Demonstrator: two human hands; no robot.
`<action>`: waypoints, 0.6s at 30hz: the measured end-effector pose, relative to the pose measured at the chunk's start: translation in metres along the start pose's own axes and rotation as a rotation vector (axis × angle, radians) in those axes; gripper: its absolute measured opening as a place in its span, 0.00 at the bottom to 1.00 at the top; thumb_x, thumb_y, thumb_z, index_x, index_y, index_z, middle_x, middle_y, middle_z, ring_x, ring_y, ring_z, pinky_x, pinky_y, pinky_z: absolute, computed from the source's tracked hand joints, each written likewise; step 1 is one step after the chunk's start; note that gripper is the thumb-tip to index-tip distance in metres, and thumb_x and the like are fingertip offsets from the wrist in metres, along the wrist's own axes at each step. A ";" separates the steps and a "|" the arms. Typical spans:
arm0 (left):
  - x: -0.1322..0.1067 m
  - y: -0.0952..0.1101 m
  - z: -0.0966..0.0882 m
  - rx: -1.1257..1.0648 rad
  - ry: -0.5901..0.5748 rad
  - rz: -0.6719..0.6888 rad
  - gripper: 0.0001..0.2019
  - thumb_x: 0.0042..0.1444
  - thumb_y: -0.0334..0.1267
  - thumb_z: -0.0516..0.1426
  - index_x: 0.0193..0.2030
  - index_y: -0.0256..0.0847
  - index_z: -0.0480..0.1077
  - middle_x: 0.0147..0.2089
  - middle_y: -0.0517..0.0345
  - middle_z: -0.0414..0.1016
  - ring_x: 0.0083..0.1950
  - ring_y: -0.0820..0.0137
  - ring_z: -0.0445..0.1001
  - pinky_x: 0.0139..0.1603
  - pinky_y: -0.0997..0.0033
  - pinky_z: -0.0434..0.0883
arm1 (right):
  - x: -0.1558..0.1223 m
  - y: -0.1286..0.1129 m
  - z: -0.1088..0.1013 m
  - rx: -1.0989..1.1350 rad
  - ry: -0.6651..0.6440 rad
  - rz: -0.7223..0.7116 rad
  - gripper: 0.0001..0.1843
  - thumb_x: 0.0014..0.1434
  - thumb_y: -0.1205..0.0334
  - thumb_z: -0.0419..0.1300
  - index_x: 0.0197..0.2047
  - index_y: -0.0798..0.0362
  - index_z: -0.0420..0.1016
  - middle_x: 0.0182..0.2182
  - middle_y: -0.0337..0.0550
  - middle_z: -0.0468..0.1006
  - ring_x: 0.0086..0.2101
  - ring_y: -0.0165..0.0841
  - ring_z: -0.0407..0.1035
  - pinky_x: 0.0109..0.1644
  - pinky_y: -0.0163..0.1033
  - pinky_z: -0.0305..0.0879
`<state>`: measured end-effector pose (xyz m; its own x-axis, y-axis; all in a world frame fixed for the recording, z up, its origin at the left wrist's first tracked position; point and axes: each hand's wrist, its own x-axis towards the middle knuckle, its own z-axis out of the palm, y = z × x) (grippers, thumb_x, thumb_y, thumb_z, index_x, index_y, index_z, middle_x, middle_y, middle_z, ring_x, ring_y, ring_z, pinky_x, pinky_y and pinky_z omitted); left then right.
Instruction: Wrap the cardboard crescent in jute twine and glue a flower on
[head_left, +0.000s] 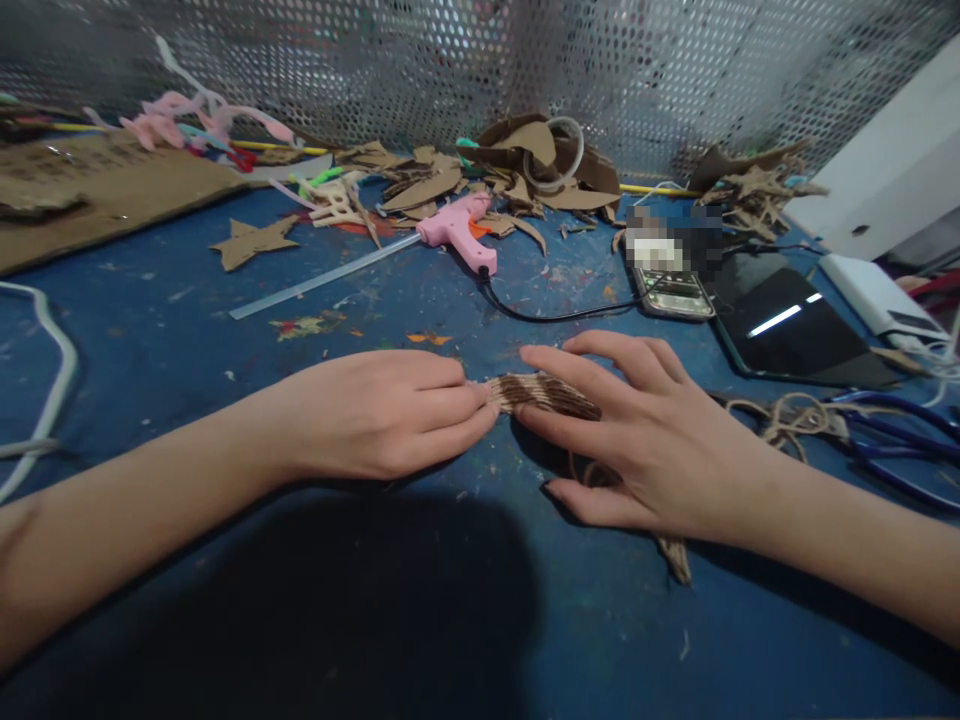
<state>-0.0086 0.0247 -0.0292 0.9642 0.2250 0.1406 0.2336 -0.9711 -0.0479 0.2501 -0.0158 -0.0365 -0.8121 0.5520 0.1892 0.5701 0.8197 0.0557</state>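
Observation:
A twine-wrapped cardboard piece (517,391) with tan and dark brown bands lies low over the blue table between my hands. My left hand (382,410) is closed, its fingertips pinching the left end of this piece. My right hand (652,430) is spread over the other end, fingers apart, with the index and middle fingers on either side of the banded part. Loose twine (596,472) shows beneath the right palm. A brown pointed tip (677,562) sticks out below that hand; whether it joins the banded piece is hidden.
Beyond my hands lies a pink glue gun (459,232) with a long glue stick and black cord. Cardboard scraps (427,185) and a cardboard star (253,243) are behind it. At right are a phone (675,292), a dark tablet (787,320) and blue-handled scissors (900,435).

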 end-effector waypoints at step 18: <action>-0.004 -0.001 0.013 -0.060 0.283 -0.022 0.11 0.63 0.29 0.51 0.47 0.37 0.73 0.41 0.47 0.80 0.38 0.69 0.75 0.42 0.69 0.72 | -0.007 0.007 -0.006 0.241 0.074 0.090 0.28 0.58 0.46 0.58 0.58 0.51 0.66 0.62 0.51 0.60 0.59 0.48 0.54 0.60 0.56 0.55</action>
<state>-0.0115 0.0261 -0.0421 0.8837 0.2235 0.4113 0.2383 -0.9711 0.0155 0.2603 -0.0146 -0.0315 -0.7431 0.6188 0.2546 0.5862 0.7855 -0.1984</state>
